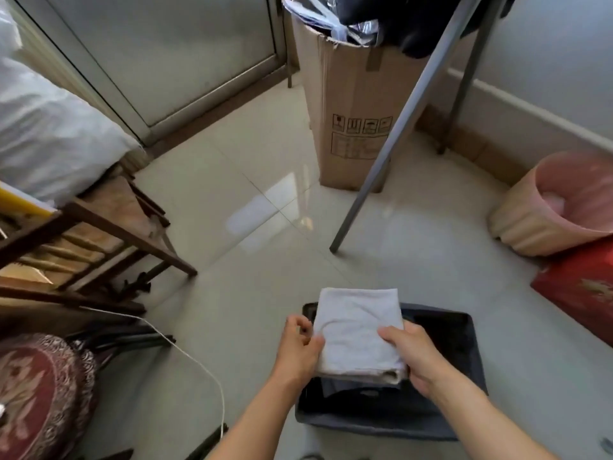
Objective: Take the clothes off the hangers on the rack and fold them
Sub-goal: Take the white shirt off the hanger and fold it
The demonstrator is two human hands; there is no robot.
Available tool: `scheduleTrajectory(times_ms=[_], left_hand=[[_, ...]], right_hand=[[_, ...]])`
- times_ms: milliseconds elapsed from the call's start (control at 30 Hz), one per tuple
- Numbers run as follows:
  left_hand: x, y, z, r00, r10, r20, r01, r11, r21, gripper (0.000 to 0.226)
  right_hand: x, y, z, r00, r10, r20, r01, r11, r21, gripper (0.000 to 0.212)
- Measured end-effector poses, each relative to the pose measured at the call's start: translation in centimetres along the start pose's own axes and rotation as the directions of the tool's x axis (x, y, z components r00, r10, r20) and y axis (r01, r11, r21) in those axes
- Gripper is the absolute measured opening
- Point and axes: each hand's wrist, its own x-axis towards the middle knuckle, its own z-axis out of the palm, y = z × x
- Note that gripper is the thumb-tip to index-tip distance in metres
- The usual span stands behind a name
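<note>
Folded cloth [358, 333] looks light, floppy: left hand [300, 346] pinches its 9 o'clock edge, right hand [411, 356] grips 3 o'clock; support both sides.

Lower centre, as I see it: a folded white cloth [358, 333] is held flat above a dark grey bin [374, 426], in which darker fabric lies. The left hand [300, 346] grips the cloth's left edge; the right hand [411, 356] grips its right edge, fingers on top. Upper centre: a tall cardboard box [351, 111], a grey rack leg [391, 137] slanting across it, a black garment [398, 24] hanging at the frame's top. Right: a pink bucket [570, 200], a red box [583, 287]. Left: a wooden chair [99, 227]; a white cord [185, 350] crosses the floor.
</note>
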Motion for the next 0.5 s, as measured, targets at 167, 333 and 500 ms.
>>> scheduleTrajectory(times_ms=[167, 333, 500], left_hand=[[3.7, -8.0, 3.4, 0.989, -0.140, 0.035, 0.137, 0.986, 0.091, 0.031], [7.6, -13.7, 5.9, 0.979, -0.200, -0.034, 0.202, 0.977, 0.070, 0.031], [11.6, -17.0, 7.8, 0.984, -0.158, -0.080, 0.164, 0.983, 0.077, 0.024]], right_hand=[[5.4, 6.8, -1.0, 0.989, 0.146, -0.027, -0.149, 0.979, -0.136, 0.026], [11.1, 11.3, -0.7, 0.983, 0.178, -0.054, -0.185, 0.958, -0.219, 0.026], [16.0, 13.3, 0.1, 0.994, 0.078, -0.078, -0.098, 0.950, -0.296, 0.034]])
